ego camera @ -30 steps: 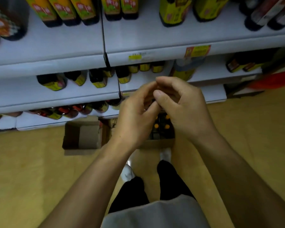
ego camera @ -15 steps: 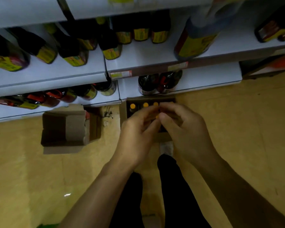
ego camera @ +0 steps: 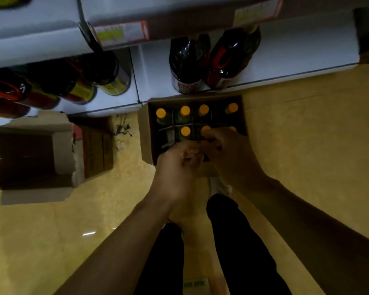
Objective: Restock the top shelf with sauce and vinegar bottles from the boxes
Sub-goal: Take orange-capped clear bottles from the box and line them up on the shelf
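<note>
An open cardboard box (ego camera: 145,133) stands on the floor against the lowest shelf. Cardboard dividers split it into cells, and several dark bottles with orange caps (ego camera: 185,110) stand in them. My left hand (ego camera: 175,167) and my right hand (ego camera: 232,154) hover close together over the box's near side, fingers curled and touching each other. My right fingertips lie just above a cap in the second row. Whether they grip a bottle is blurred and dark. I see nothing in my left hand. The top shelf is out of view.
A second cardboard box (ego camera: 30,158) lies open on the yellow floor to the left. Two large dark bottles (ego camera: 188,60) stand on the white lowest shelf (ego camera: 296,58) behind the full box, more (ego camera: 77,86) at left. My legs (ego camera: 232,241) are below.
My view has tipped down from the upper shelves to the floor. Both hands, kept together, have dropped from chest height to just above the box of orange-capped bottles.
</note>
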`<state>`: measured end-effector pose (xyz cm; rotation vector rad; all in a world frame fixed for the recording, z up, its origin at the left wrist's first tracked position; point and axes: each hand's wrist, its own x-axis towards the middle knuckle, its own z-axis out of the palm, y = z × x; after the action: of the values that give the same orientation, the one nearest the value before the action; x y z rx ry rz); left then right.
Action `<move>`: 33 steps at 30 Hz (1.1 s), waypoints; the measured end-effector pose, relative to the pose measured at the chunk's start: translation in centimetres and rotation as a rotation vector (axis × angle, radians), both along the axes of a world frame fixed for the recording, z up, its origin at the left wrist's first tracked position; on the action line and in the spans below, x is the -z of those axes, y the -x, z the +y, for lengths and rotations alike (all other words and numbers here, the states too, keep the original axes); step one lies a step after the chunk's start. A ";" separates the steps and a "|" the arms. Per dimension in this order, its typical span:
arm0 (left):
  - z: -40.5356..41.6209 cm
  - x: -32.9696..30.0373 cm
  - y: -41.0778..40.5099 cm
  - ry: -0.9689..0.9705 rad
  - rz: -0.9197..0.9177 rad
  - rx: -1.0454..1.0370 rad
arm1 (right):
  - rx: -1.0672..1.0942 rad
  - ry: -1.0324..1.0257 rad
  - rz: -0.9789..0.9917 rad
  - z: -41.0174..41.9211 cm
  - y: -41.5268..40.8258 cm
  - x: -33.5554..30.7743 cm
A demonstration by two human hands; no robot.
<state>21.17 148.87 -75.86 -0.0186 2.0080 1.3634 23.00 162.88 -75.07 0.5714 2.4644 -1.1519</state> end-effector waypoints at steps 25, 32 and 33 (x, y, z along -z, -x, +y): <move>-0.8 17.0 4.9 0.170 0.052 0.006 | -0.441 -0.345 -0.167 -2.2 6.6 21.6; -0.8 17.3 4.9 0.210 0.075 0.033 | -0.446 -0.279 -0.086 -1.4 5.9 19.4; -0.8 17.0 4.8 0.216 0.077 0.049 | -0.442 -0.265 -0.075 -1.3 5.8 18.6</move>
<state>16.37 148.09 -92.85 -0.0144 2.1969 1.1272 17.24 161.56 -93.68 0.1169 2.5170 -0.6276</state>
